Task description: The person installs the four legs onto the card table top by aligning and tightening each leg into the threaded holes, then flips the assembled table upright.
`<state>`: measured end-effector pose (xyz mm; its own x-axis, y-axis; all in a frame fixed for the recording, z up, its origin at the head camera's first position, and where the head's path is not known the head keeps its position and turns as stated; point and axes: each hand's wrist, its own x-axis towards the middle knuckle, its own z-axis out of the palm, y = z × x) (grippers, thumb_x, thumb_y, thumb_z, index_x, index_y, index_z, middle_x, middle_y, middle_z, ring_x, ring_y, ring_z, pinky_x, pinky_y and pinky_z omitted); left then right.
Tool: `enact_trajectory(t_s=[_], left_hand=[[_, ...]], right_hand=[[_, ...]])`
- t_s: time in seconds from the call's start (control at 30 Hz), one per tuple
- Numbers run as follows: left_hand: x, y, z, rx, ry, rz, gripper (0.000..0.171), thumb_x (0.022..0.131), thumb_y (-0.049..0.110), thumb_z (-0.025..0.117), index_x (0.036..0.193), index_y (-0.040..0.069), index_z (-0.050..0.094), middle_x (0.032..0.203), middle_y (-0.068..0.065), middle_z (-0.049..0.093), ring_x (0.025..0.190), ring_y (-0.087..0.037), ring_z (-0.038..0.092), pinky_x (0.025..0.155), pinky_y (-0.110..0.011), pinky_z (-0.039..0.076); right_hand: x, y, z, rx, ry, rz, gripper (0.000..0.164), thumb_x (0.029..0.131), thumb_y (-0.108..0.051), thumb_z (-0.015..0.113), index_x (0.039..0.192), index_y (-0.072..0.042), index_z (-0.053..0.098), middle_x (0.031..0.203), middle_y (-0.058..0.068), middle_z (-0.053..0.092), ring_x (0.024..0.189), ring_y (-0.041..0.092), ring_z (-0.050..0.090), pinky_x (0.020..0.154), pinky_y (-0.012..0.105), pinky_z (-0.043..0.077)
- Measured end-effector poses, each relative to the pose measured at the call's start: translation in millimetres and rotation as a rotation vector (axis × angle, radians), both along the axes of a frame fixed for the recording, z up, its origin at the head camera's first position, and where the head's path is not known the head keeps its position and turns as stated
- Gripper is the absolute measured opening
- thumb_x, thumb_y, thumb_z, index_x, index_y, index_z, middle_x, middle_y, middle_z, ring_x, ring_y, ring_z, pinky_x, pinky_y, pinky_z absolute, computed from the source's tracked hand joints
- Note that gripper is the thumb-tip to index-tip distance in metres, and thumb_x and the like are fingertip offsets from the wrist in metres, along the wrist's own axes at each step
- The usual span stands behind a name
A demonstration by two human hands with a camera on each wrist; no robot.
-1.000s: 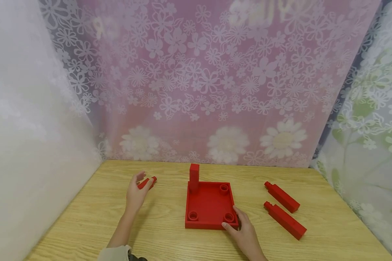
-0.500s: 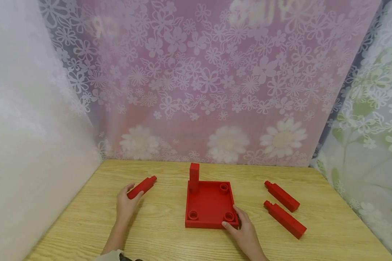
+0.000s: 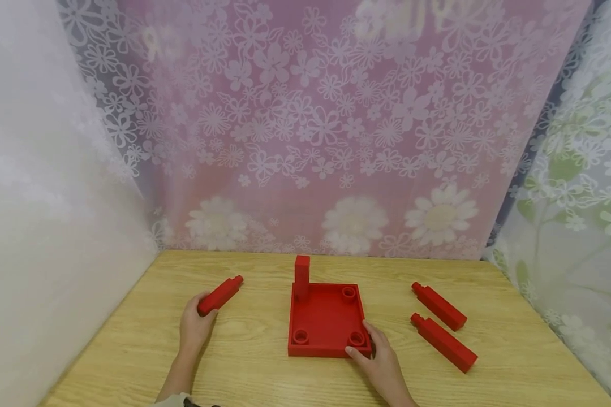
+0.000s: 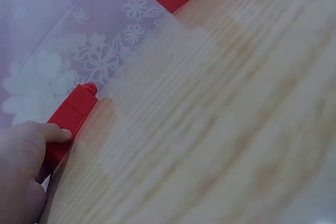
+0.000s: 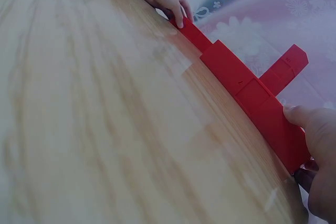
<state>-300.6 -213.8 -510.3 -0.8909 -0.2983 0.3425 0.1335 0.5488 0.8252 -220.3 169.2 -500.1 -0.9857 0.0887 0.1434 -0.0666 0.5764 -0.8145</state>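
"What's the left hand (image 3: pixel 193 327) doing?"

"Pinching the near end of a red bar (image 3: pixel 220 296), thumb on one side, fingers round the other. The knobbed end points away and to the right. I can't tell whether the bar is resting on the worktop (image 3: pixel 254 362) or just clear of it."

"And that arm?"

"The forearm reaches away from the near edge, leaning a little right, a pale sleeve (image 3: pixel 173 401) low down on it."

"The right hand (image 3: pixel 382 364)?"

"Gripping the near right corner of the red tray (image 3: pixel 315 351), thumb on the near wall, fingers along the right side. Its forearm slants in leftward from the near edge."

"So the tray sits between the hands?"

"Yes, flat, with a red post (image 3: pixel 302 277) upright in its far left corner and round sockets (image 3: pixel 301 337) in the other three. Two more bars (image 3: pixel 444 342) lie to the right, well apart from it."
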Motion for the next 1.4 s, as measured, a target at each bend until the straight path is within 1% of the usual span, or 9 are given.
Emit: enact_trajectory(t_s=[0.17,0.37,0.57,0.8,0.93,1.13,1.3,1.4], left_hand=[[4.0,1,0.9,-0.017,0.007,0.017,0.044,0.077,-0.003,0.068,0.118,-0.005,0.054,0.115,-0.028,0.052,0.106,-0.042,0.047,0.089,-0.052,0.035],[5.4,3,0.7,0.010,0.039,0.051,0.043,0.074,-0.004,0.071,0.115,-0.007,0.058,0.113,-0.028,0.054,0.105,-0.043,0.049,0.089,-0.051,0.037],[8.3,8,4.5,0.020,0.059,0.044,0.041,0.074,-0.005,0.071,0.113,-0.008,0.060,0.108,-0.029,0.054,0.102,-0.044,0.050,0.087,-0.052,0.039],[10.3,10,6.2,0.048,0.070,0.054,0.040,0.075,-0.006,0.071,0.113,-0.009,0.059,0.109,-0.030,0.053,0.103,-0.045,0.050,0.087,-0.052,0.040],[12.1,11,9.4,0.074,0.056,0.037,0.041,0.076,-0.004,0.071,0.115,-0.009,0.059,0.111,-0.030,0.053,0.104,-0.044,0.049,0.086,-0.051,0.041],[13.6,15,18.2,0.122,0.046,0.002,0.041,0.077,-0.004,0.071,0.116,-0.009,0.058,0.116,-0.030,0.051,0.108,-0.041,0.048,0.086,-0.049,0.041],[16.8,20,25.1,0.125,0.055,-0.005,0.040,0.076,-0.005,0.070,0.114,-0.009,0.059,0.115,-0.031,0.052,0.106,-0.042,0.049,0.088,-0.049,0.039],[19.5,24,29.1,0.130,0.039,-0.016,0.040,0.076,-0.006,0.070,0.115,-0.008,0.059,0.116,-0.029,0.052,0.106,-0.040,0.050,0.087,-0.047,0.039]], right_hand=[[1.0,-1,1.1,-0.005,-0.001,0.002,0.077,0.077,-0.038,0.073,0.135,0.002,0.041,0.131,0.024,0.042,0.120,0.038,0.040,0.093,0.049,0.038],[1.2,0,2.1,0.001,0.004,0.003,0.076,0.078,-0.038,0.072,0.135,0.002,0.041,0.131,0.024,0.042,0.120,0.038,0.040,0.094,0.049,0.037],[1.3,1,3.4,-0.006,-0.005,0.000,0.078,0.078,-0.040,0.072,0.136,0.001,0.040,0.131,0.024,0.042,0.120,0.039,0.040,0.093,0.049,0.038],[0.9,2,1.6,-0.003,0.001,0.005,0.078,0.078,-0.040,0.072,0.136,0.001,0.040,0.130,0.023,0.043,0.120,0.039,0.040,0.093,0.050,0.038],[0.4,2,0.0,-0.005,0.002,0.005,0.078,0.078,-0.040,0.072,0.136,0.001,0.041,0.130,0.023,0.043,0.120,0.039,0.040,0.093,0.050,0.038],[0.0,0,-0.6,-0.012,0.006,0.003,0.077,0.077,-0.040,0.072,0.135,0.001,0.041,0.131,0.023,0.043,0.120,0.038,0.040,0.094,0.050,0.037],[0.5,-1,-0.5,-0.008,-0.001,0.000,0.077,0.077,-0.041,0.072,0.135,0.001,0.041,0.131,0.023,0.042,0.121,0.038,0.039,0.094,0.051,0.036],[0.4,-1,-1.0,-0.002,-0.004,-0.004,0.078,0.077,-0.041,0.072,0.135,0.001,0.041,0.131,0.023,0.042,0.121,0.038,0.039,0.094,0.050,0.037]])
